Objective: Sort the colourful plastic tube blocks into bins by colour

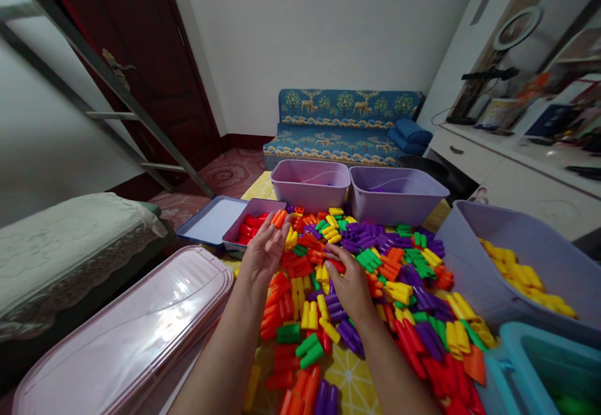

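My left hand (267, 249) is palm up, with an orange plastic tube piece (278, 218) held at its fingertips, beside the small bin. My right hand (350, 280) reaches into the middle of a spread-out pile of double-tube plastic pieces. Its thumb and fingers close about an orange piece (316, 256); a red piece (337, 266) shows between thumb and forefinger. Purple pieces (366, 236), green pieces (310, 351) and yellow pieces (309, 315) lie mixed around both hands. Red pieces (248, 227) fill the small bin (231, 237) at the left.
Two purple bins (310, 197) (397, 205) stand behind the pile. At right, another purple bin (479, 277) holds yellow pieces, with a turquoise bin (511, 365) in front. A pink lidded box (136, 327) and a white-topped lid (211, 220) lie left. A patterned sofa (347, 127) stands behind.
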Demonstrator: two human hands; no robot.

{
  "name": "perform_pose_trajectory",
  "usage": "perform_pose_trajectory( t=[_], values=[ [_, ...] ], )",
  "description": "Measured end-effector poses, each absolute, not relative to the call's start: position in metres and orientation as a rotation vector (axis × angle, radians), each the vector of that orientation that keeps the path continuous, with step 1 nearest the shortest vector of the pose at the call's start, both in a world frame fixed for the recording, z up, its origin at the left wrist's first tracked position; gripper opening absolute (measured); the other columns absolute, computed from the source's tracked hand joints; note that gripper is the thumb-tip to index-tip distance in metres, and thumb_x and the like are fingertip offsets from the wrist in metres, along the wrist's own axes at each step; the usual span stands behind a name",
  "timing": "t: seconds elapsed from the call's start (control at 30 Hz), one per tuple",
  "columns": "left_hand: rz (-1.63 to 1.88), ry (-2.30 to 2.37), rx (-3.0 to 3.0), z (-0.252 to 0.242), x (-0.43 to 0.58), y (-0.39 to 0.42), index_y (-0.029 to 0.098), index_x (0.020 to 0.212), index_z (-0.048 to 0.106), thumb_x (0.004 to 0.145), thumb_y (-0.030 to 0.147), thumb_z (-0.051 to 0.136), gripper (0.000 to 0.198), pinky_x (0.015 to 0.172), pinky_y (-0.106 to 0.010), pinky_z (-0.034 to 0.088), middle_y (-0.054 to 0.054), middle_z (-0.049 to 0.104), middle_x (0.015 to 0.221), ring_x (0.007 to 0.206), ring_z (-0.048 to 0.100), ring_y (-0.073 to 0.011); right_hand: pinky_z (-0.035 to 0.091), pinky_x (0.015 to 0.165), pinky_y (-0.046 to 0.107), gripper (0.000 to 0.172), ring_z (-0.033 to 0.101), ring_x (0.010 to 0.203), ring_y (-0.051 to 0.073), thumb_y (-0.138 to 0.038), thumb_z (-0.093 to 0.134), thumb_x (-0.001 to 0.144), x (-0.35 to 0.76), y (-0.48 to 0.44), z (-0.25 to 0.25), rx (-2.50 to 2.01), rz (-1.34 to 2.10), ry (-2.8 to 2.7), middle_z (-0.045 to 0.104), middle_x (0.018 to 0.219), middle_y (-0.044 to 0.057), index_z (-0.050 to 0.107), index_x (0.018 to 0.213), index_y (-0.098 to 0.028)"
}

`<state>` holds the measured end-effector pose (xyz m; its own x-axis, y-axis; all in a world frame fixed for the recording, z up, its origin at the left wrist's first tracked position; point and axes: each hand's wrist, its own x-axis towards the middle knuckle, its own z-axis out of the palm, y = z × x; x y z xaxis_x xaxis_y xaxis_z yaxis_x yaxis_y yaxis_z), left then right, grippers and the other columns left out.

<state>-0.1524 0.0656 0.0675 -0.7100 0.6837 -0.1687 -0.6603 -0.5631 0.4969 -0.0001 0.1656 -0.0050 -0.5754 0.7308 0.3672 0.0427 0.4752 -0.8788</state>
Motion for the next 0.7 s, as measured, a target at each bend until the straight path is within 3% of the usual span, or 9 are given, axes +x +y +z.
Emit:
perform_pose_trajectory(
  t=[0.13, 0.27, 0.47, 0.57, 0.7],
  values=[
    [2.236, 0.57, 0.029, 0.07, -0.16, 0.058, 0.012, 0.133, 0.043, 0.092, 0.015, 0.041, 0.041, 0.089, -0.034, 0.056, -0.02, 0.052, 0.132, 0.116, 0.058, -0.0242, 0.05, 0.091, 0.04, 0.031, 0.063, 0.099, 0.021, -0.02, 0.052, 0.081, 0.0, 0.164, -0.001, -0.65, 1.074, -1.988, 0.066, 0.11, 0.01, 0.062, 0.11, -0.019],
    [2.174, 0.653, 0.151, 0.064, -0.156, 0.061, 0.013, 0.131, 0.047, 0.093, 0.03, 0.042, 0.043, 0.095, -0.036, 0.051, -0.018, 0.053, 0.132, 0.119, 0.056, -0.0243, 0.051, 0.09, 0.038, 0.029, 0.064, 0.098, 0.02, -0.023, 0.052, 0.083, 0.0, 0.164, 0.0, -0.628, 1.107, -1.961, 0.065, 0.11, 0.01, 0.062, 0.11, -0.018],
    [1.595, 1.078, 0.711, 0.054, -0.122, 0.071, 0.016, 0.128, 0.055, 0.082, 0.032, 0.064, 0.051, 0.104, -0.038, 0.04, -0.012, 0.063, 0.121, 0.118, 0.055, -0.0242, 0.05, 0.092, 0.039, 0.05, 0.061, 0.106, 0.021, -0.023, 0.052, 0.083, 0.001, 0.162, 0.002, -0.649, 1.177, -1.928, 0.058, 0.127, 0.012, 0.047, 0.132, -0.021],
    [1.345, 1.227, 0.946, 0.054, -0.106, 0.075, 0.015, 0.133, 0.05, 0.075, 0.037, 0.071, 0.065, 0.101, -0.04, 0.04, -0.011, 0.07, 0.107, 0.11, 0.059, -0.0253, 0.044, 0.099, 0.042, 0.057, 0.054, 0.117, 0.022, -0.011, 0.052, 0.074, 0.004, 0.165, 0.004, -0.714, 1.08, -2.004, 0.058, 0.128, 0.009, 0.05, 0.129, -0.023],
    [1.345, 1.282, 1.05, 0.049, -0.105, 0.079, 0.016, 0.128, 0.055, 0.073, 0.045, 0.071, 0.064, 0.1, -0.039, 0.042, -0.012, 0.066, 0.116, 0.113, 0.058, -0.0262, 0.046, 0.096, 0.042, 0.051, 0.058, 0.111, 0.023, -0.01, 0.055, 0.071, 0.01, 0.175, 0.011, -0.82, 0.959, -2.073, 0.064, 0.117, 0.007, 0.058, 0.12, -0.023]
  ],
)
